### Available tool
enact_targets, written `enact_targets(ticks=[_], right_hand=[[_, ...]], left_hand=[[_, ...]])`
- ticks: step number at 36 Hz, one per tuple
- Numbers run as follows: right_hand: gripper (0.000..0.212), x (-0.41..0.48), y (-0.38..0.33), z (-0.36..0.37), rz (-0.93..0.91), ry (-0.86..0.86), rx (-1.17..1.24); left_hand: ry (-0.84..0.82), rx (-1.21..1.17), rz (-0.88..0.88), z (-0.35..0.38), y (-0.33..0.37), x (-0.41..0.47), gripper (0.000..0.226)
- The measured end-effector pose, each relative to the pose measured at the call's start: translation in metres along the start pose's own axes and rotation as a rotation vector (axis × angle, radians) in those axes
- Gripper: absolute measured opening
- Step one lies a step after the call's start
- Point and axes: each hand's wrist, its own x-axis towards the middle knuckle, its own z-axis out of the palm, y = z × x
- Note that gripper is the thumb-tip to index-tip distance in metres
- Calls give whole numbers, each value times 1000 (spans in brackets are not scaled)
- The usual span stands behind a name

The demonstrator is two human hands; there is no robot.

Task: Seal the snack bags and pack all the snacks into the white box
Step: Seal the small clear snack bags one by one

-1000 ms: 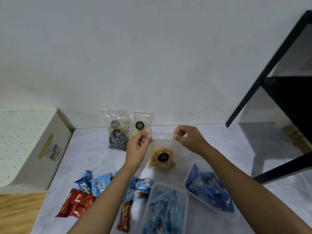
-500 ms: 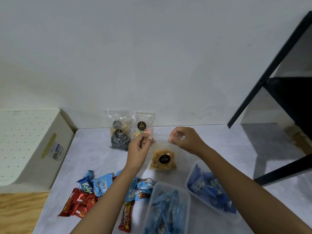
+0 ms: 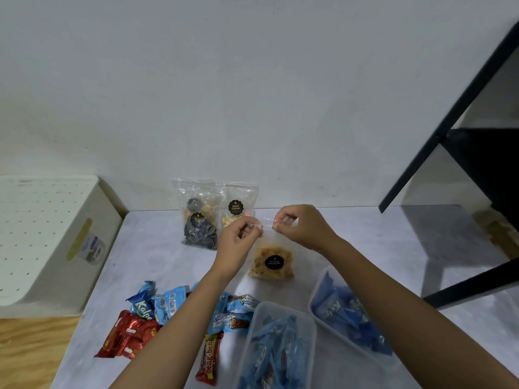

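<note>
At the far left the white box (image 3: 53, 242) stood beside the grey table (image 3: 157, 248), its perforated lid closed and nothing yet packed in it. Near us on the left lay loose red wrappers (image 3: 126, 336) and blue snack packets (image 3: 160, 303), with a Beng-Beng bar (image 3: 209, 359) just right of them. Against the far wall two clear bags leaned upright, the dark swirl biscuits (image 3: 200, 220) and the Biskuit Gemrose bag (image 3: 237, 206).

Our left hand (image 3: 238, 237) pinched the top strip of the clear bag of golden fried snack (image 3: 271, 262), thumb and forefinger closed on the film. Our right hand (image 3: 300, 224) pinched the same strip just beside it, closed likewise. The bag hung from both pinches in the middle of the table, its filled bottom resting on or just above the surface; we could not tell which.

To seal it well, we judged that the two sides of the strip had to be lined up first, then pressed firmly from one end to the other, with trapped air squeezed out ahead of the fingers. A skipped stretch would leave a gap.

On the near right sat two clear tubs (image 3: 280, 346) of blue packets, waiting.
</note>
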Motion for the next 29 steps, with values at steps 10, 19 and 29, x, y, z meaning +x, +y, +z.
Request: enact_targets(ticks=[10,19,29], right_hand=[[5,4,-3,5,-14,-15,-43],[8,3,-9,15,17,75,-78],[11,8,0,-13,35,-46,43]], left_hand=[[-75,-63,-83,-6,-2,6,17],[-132,-5,-57,-7,4,8,15],[-33,3,-69,-22,3,15,13]])
